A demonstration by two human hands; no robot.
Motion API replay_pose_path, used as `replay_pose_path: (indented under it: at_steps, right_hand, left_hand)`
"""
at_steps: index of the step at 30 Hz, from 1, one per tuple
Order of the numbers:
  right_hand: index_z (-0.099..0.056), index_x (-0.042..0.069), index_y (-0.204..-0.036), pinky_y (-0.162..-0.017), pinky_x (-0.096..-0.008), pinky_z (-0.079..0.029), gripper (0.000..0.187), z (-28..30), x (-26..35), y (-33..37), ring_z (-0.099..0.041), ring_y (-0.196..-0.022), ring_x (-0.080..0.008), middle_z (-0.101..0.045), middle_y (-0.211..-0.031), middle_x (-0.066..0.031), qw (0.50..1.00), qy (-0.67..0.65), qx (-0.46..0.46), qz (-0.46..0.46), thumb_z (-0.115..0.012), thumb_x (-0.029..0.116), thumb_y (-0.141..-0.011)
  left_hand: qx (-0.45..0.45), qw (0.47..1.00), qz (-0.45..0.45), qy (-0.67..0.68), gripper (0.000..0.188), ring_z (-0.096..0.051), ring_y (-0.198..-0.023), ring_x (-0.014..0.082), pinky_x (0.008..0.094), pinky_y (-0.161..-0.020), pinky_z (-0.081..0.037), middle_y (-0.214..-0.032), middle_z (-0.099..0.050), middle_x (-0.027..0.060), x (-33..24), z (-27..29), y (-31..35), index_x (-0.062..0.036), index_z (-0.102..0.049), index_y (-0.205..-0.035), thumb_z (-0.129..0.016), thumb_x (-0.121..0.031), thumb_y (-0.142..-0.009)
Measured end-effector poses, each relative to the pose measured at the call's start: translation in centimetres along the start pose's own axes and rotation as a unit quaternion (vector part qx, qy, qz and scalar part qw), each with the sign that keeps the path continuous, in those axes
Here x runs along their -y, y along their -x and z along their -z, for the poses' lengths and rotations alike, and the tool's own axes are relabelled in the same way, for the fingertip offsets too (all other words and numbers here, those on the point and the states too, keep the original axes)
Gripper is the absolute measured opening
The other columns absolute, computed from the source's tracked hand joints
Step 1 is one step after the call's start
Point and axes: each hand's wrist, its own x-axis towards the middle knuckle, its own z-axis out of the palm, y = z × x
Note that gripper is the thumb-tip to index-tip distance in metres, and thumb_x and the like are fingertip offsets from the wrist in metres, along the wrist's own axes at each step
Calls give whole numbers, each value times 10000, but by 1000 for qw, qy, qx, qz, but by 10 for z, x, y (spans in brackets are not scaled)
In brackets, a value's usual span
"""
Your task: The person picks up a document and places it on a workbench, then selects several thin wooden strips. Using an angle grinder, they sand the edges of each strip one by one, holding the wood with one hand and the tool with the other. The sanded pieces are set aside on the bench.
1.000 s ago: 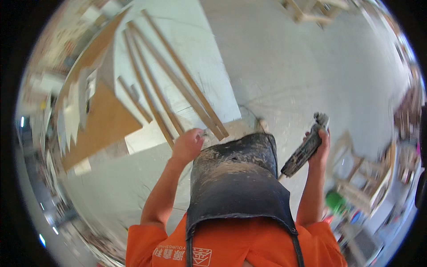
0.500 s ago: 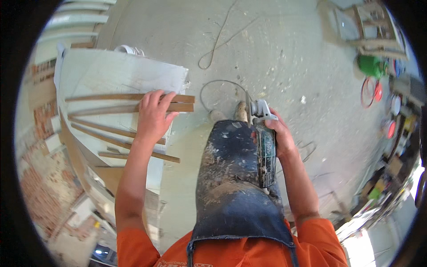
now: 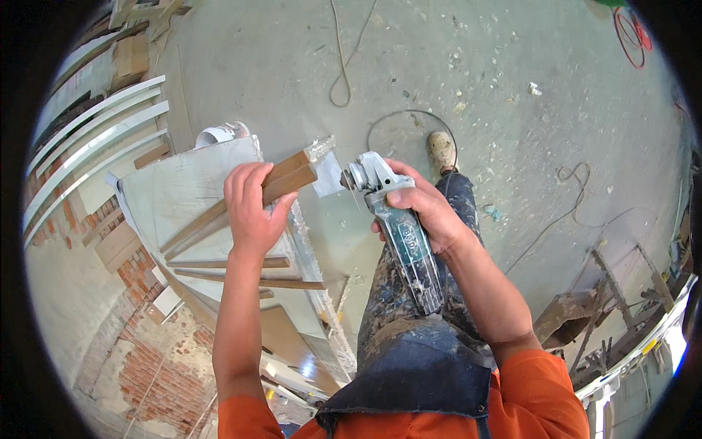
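Observation:
My left hand [image 3: 252, 208] is closed over a pair of brown wooden strips [image 3: 292, 175] lying side by side on a pale board-topped table [image 3: 201, 164]. Their ends stick out past the table's edge toward the middle of the view. My right hand [image 3: 428, 212] grips a green and grey angle grinder [image 3: 408, 238] by its body, with the thumb on top near the metal head. The grinder's head is close to the strip ends but apart from them. Its disc is seen nearly edge-on. Other thin wooden strips [image 3: 252, 284] rest on the table below my left hand.
A dark cord [image 3: 409, 111] loops over the concrete floor [image 3: 439, 66], and another cable [image 3: 578, 194] lies to the right. White curved rails [image 3: 110, 117] stand at the left. A wooden frame [image 3: 585, 307] is at lower right. My shoe [image 3: 441, 150] shows beyond the grinder.
The view has turned, and the table now sits at a different angle. The grinder has tilted and come closer to the strip ends. My left hand stays on the strips, which now point up and right.

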Motion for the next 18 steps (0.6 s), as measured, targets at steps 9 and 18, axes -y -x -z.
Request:
replay_pose_path:
  at_steps: [9, 18]
  right_hand:
    - [-370, 37, -1539, -677, -363, -641, 799, -25, 1, 1, -731, -810, -290, -616, -1226, -188, 1000, -9, 18, 9, -728, 189, -840]
    - [-359, 29, -1541, -710, -391, -638, 830, -46, 12, 8, -722, -817, -292, -626, -1218, -181, 999, 38, -28, 1, -722, 166, -808]
  left_hand:
    - [-79, 995, -62, -18, 590, -534, -1252, 395, 498, -1091, -402, -1256, -646, 145, 13, -28, 6, -33, -577, -1320, -725, -459, -939]
    - [-86, 994, -60, -10, 605, -538, -1248, 360, 495, -1080, -409, -1248, -669, 104, 17, -26, 8, -48, -621, -1300, -750, -484, -900]
